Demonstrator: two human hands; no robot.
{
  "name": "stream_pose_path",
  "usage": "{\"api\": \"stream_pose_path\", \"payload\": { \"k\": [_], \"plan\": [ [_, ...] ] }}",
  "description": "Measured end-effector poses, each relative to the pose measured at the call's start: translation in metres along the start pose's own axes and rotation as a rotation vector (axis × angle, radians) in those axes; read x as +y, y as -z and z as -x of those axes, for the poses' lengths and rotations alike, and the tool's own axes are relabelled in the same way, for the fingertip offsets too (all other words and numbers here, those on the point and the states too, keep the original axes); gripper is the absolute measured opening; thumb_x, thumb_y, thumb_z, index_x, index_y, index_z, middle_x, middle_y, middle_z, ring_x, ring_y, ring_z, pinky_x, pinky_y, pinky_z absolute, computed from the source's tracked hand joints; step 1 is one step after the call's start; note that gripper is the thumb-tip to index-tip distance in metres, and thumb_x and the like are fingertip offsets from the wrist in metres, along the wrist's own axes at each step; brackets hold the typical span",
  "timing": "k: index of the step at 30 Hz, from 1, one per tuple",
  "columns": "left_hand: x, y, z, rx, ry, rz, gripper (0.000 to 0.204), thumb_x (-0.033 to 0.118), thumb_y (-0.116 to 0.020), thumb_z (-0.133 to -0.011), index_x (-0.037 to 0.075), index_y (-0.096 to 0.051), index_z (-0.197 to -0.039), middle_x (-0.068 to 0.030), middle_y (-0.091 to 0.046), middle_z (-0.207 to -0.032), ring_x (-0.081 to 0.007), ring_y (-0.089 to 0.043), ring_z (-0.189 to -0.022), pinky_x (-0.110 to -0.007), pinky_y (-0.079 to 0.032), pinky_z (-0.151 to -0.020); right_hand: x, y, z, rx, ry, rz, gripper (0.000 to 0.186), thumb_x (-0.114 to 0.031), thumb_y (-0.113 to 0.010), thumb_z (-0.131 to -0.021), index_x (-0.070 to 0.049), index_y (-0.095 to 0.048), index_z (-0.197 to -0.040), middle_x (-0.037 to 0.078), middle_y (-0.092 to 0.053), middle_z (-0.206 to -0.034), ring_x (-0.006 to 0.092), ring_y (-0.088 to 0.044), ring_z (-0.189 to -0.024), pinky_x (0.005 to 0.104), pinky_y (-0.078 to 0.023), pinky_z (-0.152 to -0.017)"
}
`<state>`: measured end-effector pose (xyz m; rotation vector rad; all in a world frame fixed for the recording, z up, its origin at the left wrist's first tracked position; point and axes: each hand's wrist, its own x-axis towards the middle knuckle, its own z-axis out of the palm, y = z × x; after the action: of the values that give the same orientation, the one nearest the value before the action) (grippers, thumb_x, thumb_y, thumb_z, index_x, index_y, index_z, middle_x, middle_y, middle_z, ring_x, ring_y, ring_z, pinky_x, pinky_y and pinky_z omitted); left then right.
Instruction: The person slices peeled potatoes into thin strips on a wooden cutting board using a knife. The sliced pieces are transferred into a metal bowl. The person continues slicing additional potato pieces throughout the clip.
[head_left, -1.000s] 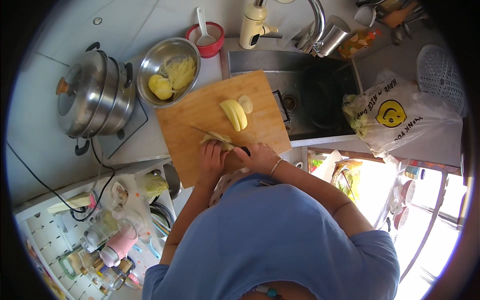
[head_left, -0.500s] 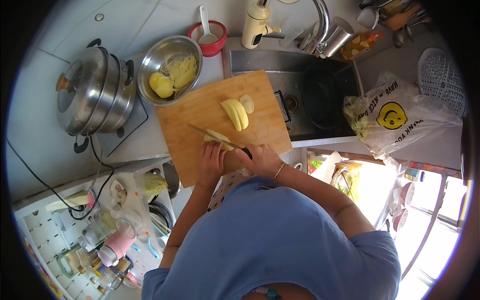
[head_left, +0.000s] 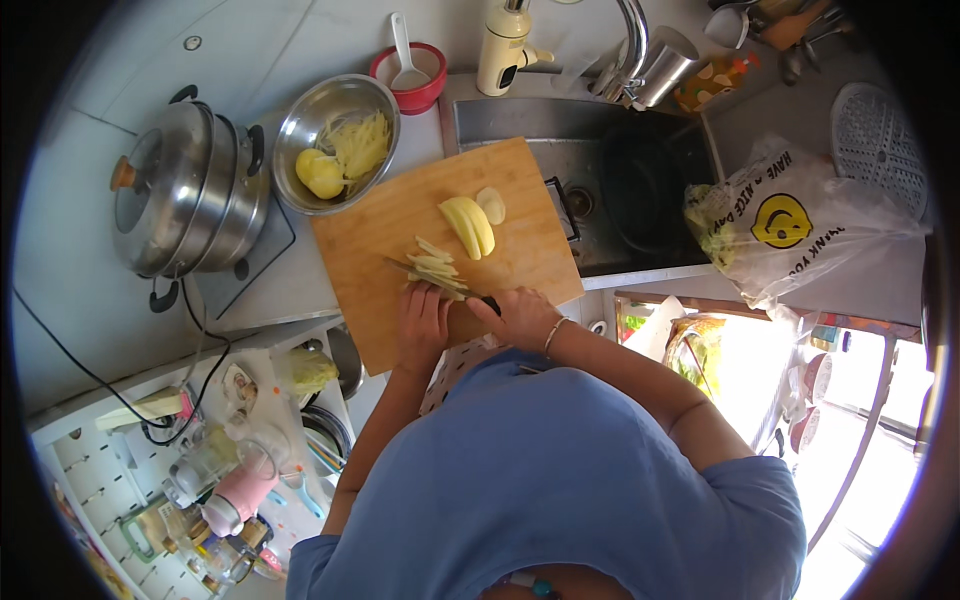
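My right hand [head_left: 520, 315] is closed around the dark handle of a kitchen knife [head_left: 457, 291], its blade pointing left over a wooden cutting board [head_left: 375, 225]. At the blade's far side lie cut potato strips [head_left: 433, 257]. My left hand [head_left: 424, 318] rests on the board with curled fingertips against the potato at the blade's near side; the fingers hide part of what they hold. Farther back on the board sit several overlapping potato slices [head_left: 466, 228], with a thin round slice [head_left: 491, 205] beside them.
A steel bowl [head_left: 290, 150] holding potato shreds and peeled potatoes touches the board's back left. Behind stands a red bowl [head_left: 420, 97] with a white spoon. A steel steamer pot [head_left: 185, 190] is at left; a sink [head_left: 530, 125] and plastic bag [head_left: 760, 230] lie right.
More potato strips have separated and spread out at the blade's far side. The knife has shifted slightly; both hands stay in nearly the same place.
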<state>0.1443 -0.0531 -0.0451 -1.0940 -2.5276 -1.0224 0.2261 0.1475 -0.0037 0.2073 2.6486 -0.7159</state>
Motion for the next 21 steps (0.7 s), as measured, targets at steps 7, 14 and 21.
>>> {"api": "stream_pose_path", "payload": {
  "k": [7,14,21],
  "plan": [
    [-0.005,0.001,-0.004,-0.019,-0.025,0.032,0.030,0.006,-0.072,-0.094,-0.002,-0.066,-0.122,-0.0195,-0.064,-0.125,-0.0414,-0.061,-0.118,-0.049,-0.052,-0.101,-0.006,0.019,-0.001,-0.011,-0.051,-0.127,0.055,-0.054,-0.049,-0.107,-0.004,-0.073,-0.114,0.025,-0.073,-0.083,0.0466,-0.071,-0.087,0.0548,-0.056,-0.084],
    [-0.007,0.001,-0.001,-0.026,-0.006,0.094,0.032,0.005,-0.072,-0.093,-0.001,-0.064,-0.123,-0.0197,-0.062,-0.126,-0.0418,-0.059,-0.119,-0.050,-0.051,-0.100,-0.019,0.044,0.017,-0.002,-0.012,-0.250,0.065,-0.060,-0.047,-0.106,-0.001,-0.074,-0.106,0.030,-0.072,-0.093,0.0512,-0.069,-0.094,0.0568,-0.054,-0.090],
    [-0.008,0.003,-0.001,-0.027,-0.017,0.055,0.031,0.006,-0.071,-0.094,-0.002,-0.066,-0.123,-0.0197,-0.064,-0.127,-0.0420,-0.060,-0.120,-0.049,-0.052,-0.102,-0.016,0.041,0.016,-0.071,-0.045,-0.212,0.071,-0.064,-0.045,-0.106,0.001,-0.073,-0.107,0.033,-0.072,-0.095,0.0534,-0.069,-0.098,0.0576,-0.053,-0.096]
  ]
}}
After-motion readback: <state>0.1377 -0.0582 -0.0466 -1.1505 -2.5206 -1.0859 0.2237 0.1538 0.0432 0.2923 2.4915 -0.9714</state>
